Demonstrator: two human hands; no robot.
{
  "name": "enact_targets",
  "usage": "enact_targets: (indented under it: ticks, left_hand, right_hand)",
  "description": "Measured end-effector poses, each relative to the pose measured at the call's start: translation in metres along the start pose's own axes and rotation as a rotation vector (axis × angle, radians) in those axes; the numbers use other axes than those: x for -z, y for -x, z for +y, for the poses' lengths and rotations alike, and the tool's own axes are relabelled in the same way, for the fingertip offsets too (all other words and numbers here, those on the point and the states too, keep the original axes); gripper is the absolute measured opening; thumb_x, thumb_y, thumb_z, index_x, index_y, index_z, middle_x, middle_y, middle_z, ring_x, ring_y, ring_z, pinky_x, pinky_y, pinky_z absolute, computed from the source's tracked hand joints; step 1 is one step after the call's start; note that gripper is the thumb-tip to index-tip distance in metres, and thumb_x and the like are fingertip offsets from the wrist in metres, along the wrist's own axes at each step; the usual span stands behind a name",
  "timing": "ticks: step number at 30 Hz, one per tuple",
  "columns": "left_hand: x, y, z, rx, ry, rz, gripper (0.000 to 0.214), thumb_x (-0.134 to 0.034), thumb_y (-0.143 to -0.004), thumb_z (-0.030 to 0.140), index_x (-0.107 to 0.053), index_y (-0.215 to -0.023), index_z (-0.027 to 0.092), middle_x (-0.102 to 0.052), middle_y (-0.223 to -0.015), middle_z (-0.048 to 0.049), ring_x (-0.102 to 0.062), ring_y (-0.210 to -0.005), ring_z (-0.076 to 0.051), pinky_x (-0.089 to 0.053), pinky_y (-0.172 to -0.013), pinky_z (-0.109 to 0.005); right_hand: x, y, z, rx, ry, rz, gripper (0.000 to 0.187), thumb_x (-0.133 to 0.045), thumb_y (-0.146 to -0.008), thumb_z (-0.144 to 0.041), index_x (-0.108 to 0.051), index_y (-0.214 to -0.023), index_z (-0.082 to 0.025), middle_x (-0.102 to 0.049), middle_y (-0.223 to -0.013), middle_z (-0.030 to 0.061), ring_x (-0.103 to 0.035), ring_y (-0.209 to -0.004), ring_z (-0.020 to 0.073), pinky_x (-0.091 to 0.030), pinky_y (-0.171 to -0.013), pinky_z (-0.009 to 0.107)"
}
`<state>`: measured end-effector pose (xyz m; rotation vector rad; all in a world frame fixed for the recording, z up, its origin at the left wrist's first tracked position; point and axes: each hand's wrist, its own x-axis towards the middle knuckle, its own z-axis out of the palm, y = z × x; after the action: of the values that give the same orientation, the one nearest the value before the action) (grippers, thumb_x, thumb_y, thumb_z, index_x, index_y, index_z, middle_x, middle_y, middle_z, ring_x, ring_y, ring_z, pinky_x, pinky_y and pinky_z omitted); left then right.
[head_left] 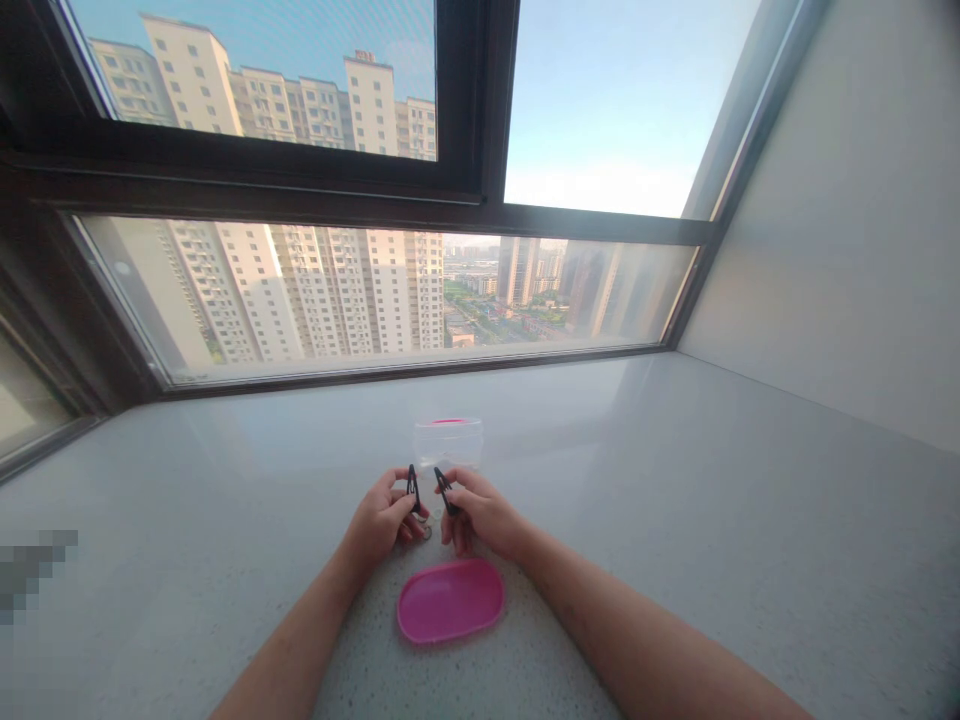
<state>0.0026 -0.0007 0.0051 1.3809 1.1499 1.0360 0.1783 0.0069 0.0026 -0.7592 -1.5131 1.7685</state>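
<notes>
My left hand (384, 518) pinches a small black hair clip (412, 488), holding it upright. My right hand (480, 512) pinches a second black hair clip (445, 490) the same way, a few centimetres to the right. Both hands hover just in front of a clear plastic container (448, 443) standing open on the pale stone sill. Its pink oval lid (450, 600) lies flat on the sill, close to me, between my forearms. Something small and metallic sits on the sill under my left fingers; I cannot make it out.
The pale speckled stone sill (675, 520) runs wide to both sides. A dark-framed window (465, 200) closes off the far edge, and a plain wall (862, 250) rises on the right. A blurred patch sits at the far left edge.
</notes>
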Motion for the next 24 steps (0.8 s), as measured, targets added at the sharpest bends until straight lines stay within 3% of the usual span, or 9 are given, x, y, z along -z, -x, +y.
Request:
enact_targets:
  ticks: [8,24]
  left_hand:
    - [-0.0009,0.0007,0.0009,-0.03,-0.01,-0.02,0.026,-0.053,-0.073,0.03,-0.046,-0.093,0.015,-0.063,-0.065,-0.0018,-0.061,-0.048,-0.014,-0.042,-0.042,-0.021]
    - [-0.0022,0.0024,0.0047,-0.047,-0.006,-0.003,0.029,-0.054,-0.074,0.039,-0.044,-0.089,0.017,-0.061,-0.061,0.0015,-0.053,-0.038,-0.01,-0.036,-0.035,-0.018]
  right_hand:
    - [-0.0001,-0.0005,0.0007,0.019,0.03,0.013,0.032,-0.048,-0.078,-0.044,-0.041,-0.098,-0.019,-0.059,-0.051,-0.0039,-0.049,-0.031,0.009,-0.033,-0.032,0.015]
    - [0.0007,-0.0002,0.0021,0.023,0.045,0.014,0.039,-0.051,-0.077,-0.052,-0.04,-0.097,-0.02,-0.06,-0.053,-0.0039,-0.049,-0.033,0.009,-0.034,-0.034,0.016]
